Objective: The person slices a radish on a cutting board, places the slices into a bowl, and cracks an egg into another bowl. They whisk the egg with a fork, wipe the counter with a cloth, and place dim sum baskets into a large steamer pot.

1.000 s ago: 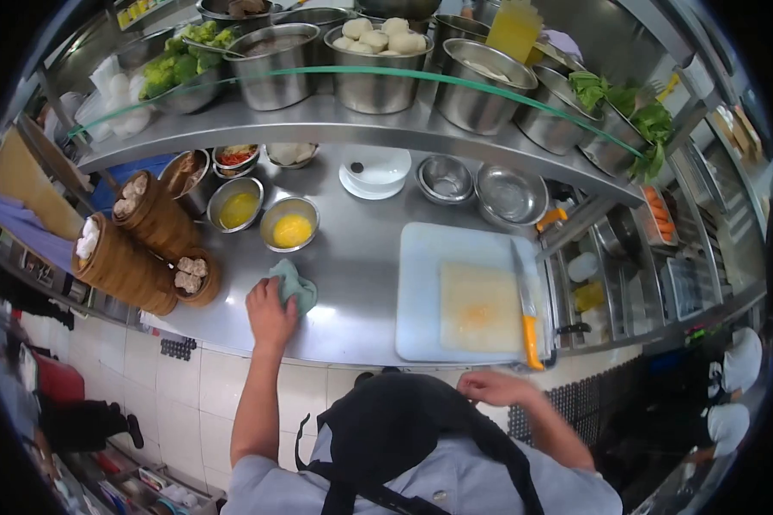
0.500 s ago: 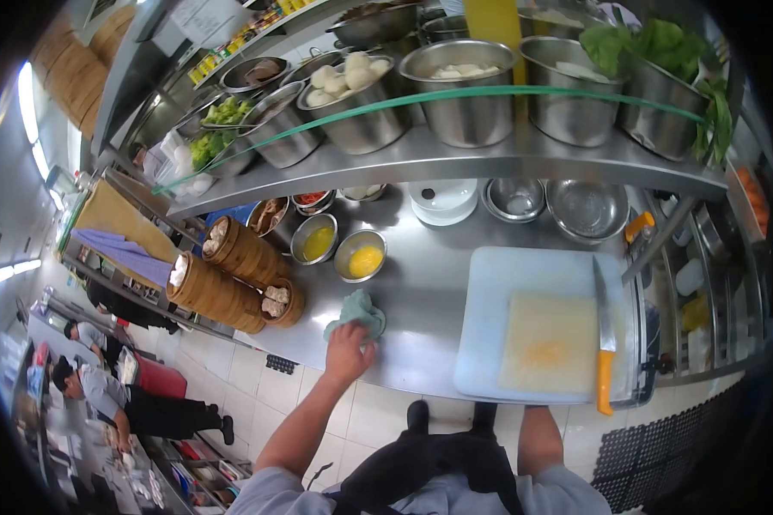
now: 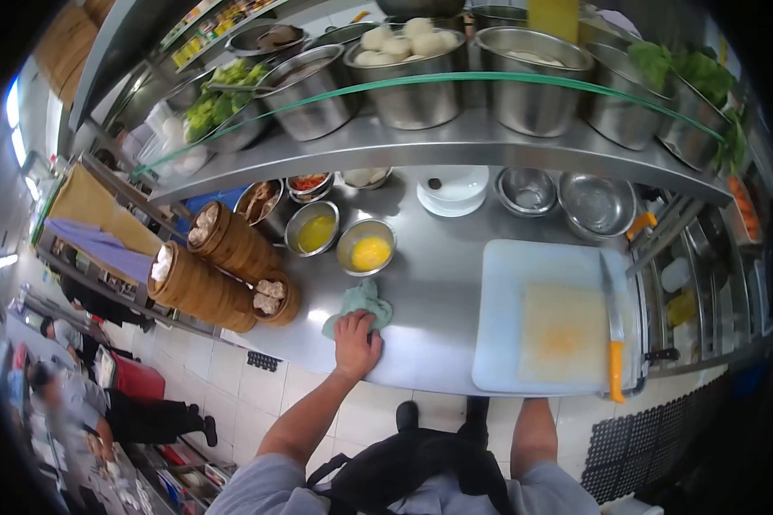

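Note:
My left hand (image 3: 356, 344) presses down on a crumpled pale green cloth (image 3: 359, 303) on the steel counter (image 3: 434, 292), close to its front edge. Just behind the cloth stand two small steel bowls of yellow liquid (image 3: 366, 246). My right forearm (image 3: 532, 438) hangs down below the counter edge and the right hand is hidden. A white cutting board (image 3: 558, 313) lies to the right, and a knife with an orange handle (image 3: 613, 339) rests along its right side.
Stacked bamboo steamers (image 3: 206, 270) with dumplings stand at the left end of the counter. Empty steel bowls (image 3: 594, 203) and a white lidded dish (image 3: 452, 189) sit at the back. The shelf above holds steel pots of buns and greens. Other people work at far left.
The view swung left and back. My left hand stays on the cloth, which shifted slightly on the counter. My right hand, seen at my waist earlier, has dropped out of sight.

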`<action>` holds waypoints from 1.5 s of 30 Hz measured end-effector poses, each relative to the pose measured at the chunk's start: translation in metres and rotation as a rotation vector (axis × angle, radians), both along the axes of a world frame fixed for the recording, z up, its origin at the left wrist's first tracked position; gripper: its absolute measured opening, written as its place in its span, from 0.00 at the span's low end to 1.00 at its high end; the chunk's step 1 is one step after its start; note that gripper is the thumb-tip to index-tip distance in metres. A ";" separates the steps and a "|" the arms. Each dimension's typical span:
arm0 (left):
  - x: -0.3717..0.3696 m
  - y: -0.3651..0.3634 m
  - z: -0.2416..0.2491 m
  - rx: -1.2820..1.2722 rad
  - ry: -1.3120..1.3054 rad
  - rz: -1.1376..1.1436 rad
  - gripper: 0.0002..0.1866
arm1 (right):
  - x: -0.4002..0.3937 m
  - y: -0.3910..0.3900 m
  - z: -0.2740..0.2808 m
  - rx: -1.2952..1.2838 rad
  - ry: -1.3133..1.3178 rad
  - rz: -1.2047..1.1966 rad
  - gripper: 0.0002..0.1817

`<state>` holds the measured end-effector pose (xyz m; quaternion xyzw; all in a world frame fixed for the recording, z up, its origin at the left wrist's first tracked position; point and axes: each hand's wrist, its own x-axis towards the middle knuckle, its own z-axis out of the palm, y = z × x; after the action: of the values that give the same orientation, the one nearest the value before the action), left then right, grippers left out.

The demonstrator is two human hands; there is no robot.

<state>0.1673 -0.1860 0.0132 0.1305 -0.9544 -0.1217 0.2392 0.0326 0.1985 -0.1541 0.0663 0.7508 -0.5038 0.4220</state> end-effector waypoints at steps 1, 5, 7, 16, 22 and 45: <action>0.000 0.000 -0.001 -0.007 0.015 -0.011 0.21 | 0.000 0.001 0.000 0.005 0.004 0.022 0.21; -0.001 0.001 0.000 -0.016 0.038 -0.031 0.21 | 0.004 0.012 -0.009 0.027 0.011 0.088 0.21; -0.001 0.001 0.000 -0.020 0.035 -0.025 0.21 | 0.006 0.015 -0.010 0.027 0.011 0.107 0.21; -0.003 0.005 0.002 -0.040 0.034 -0.017 0.21 | 0.009 -0.016 0.006 0.029 0.054 0.160 0.21; -0.003 0.003 0.002 -0.033 0.018 -0.009 0.21 | 0.009 -0.025 0.011 0.033 0.083 0.194 0.21; -0.002 0.001 0.001 -0.024 0.018 -0.023 0.21 | 0.020 -0.030 0.006 0.085 0.143 0.320 0.21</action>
<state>0.1653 -0.1846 0.0140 0.1153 -0.9552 -0.1141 0.2477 0.0530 0.1686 -0.1477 -0.0720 0.8005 -0.4014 0.4393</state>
